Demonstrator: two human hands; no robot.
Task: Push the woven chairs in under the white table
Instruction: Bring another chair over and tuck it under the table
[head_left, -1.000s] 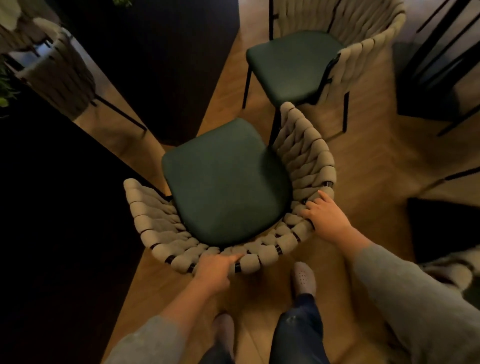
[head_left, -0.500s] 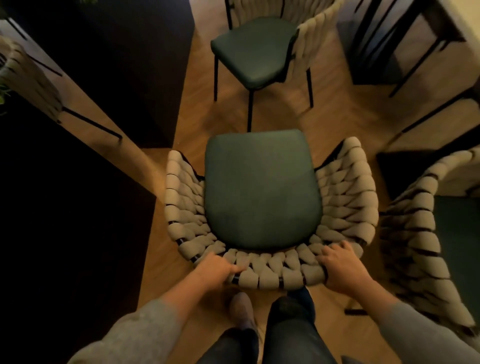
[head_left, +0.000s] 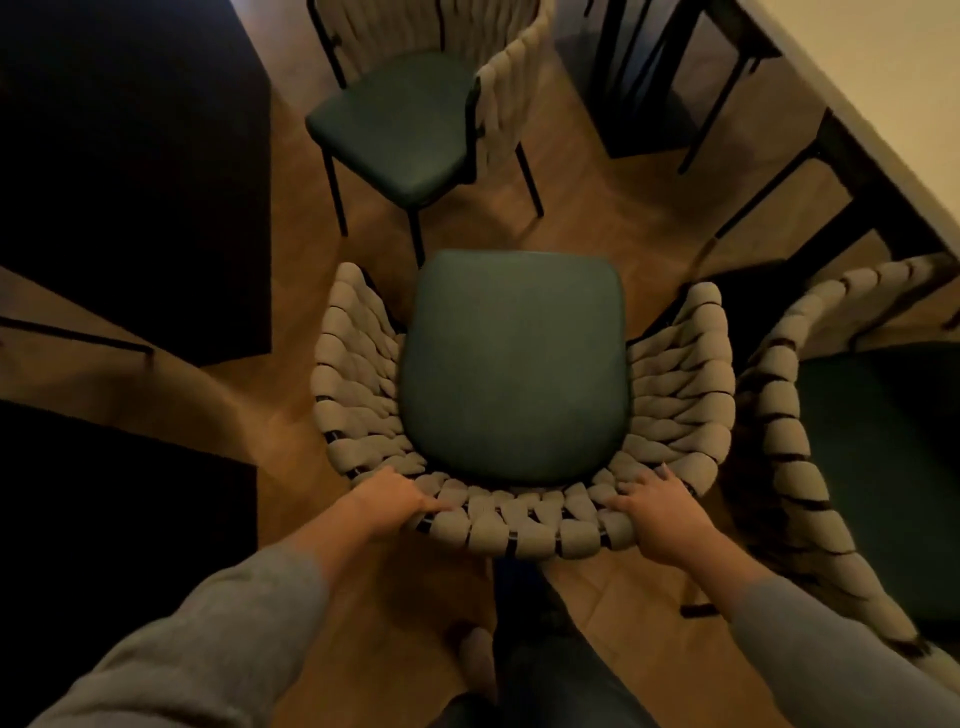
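The woven chair (head_left: 511, 364) stands at the centre of the view on the wooden floor (head_left: 587, 228), its dark green seat facing up and its curved woven back toward the person. It is not under the white surface (head_left: 883, 78), whose edge crosses the upper right corner on dark legs; open floor lies between the two.

The left hand (head_left: 392, 501) grasps the top rim of the chair back at its left end, fingers curled over the weave. The right hand (head_left: 662, 514) grasps the same rim at its right end, fingers spread across the woven bands. Each grip is closed on the chair back. Grey sleeves cover both forearms.

A second woven chair (head_left: 410, 124) stands beyond the first, near the top of the view, with its back toward the right. A third woven chair (head_left: 810, 441) stands just beside the first on the right; its seat extends past the frame edge.

A dark rug (head_left: 130, 171) covers the floor at the left. The person's legs and one shoe (head_left: 478, 660) appear at the bottom.
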